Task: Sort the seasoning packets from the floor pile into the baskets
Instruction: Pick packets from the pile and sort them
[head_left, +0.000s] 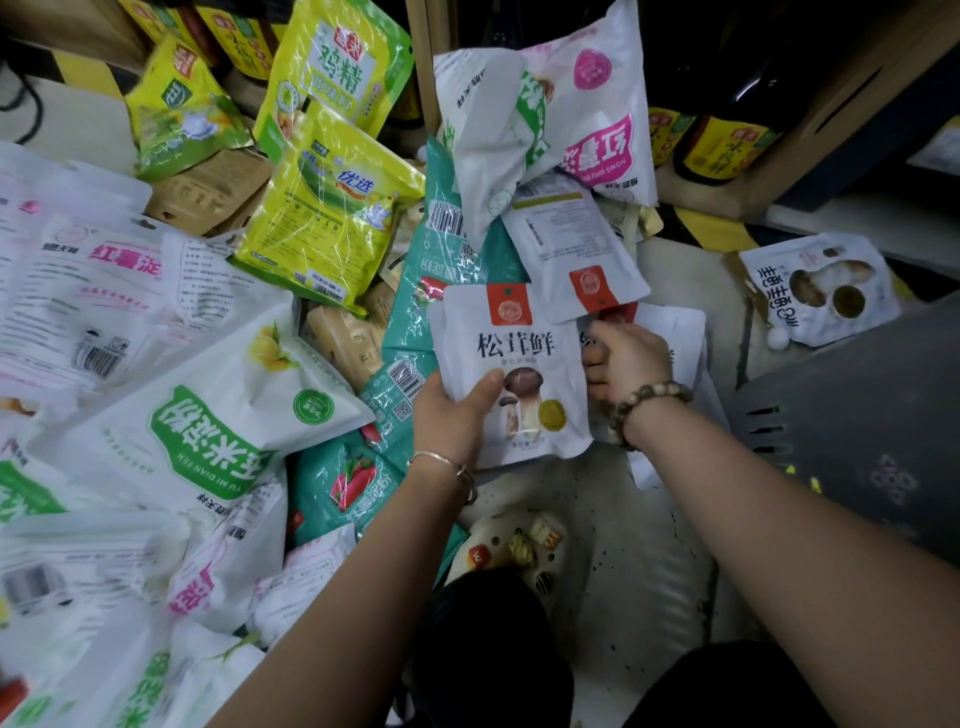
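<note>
Item in hand: one mushroom seasoning packet (519, 364), white with a red tab. My left hand (447, 415) held it upright above the floor, thumb across the front, fingers behind.

Second item: my right hand (626, 364) had its fingers curled on the top edge of a second white packet (680, 338). This one lay just beside the first and partly under it.

Receptacle: grey slotted basket (857, 415) at my right. Its inside was out of view, so I could not count what was sorted. One similar packet (821, 291) lay on the floor near it.

Still in the pile, overlapping:
- yellow packets (332, 208)
- teal packets (332, 483)
- large white starch bags (208, 415)

Judgement: the sorting looked early, with most of the stock left unsorted.
</note>
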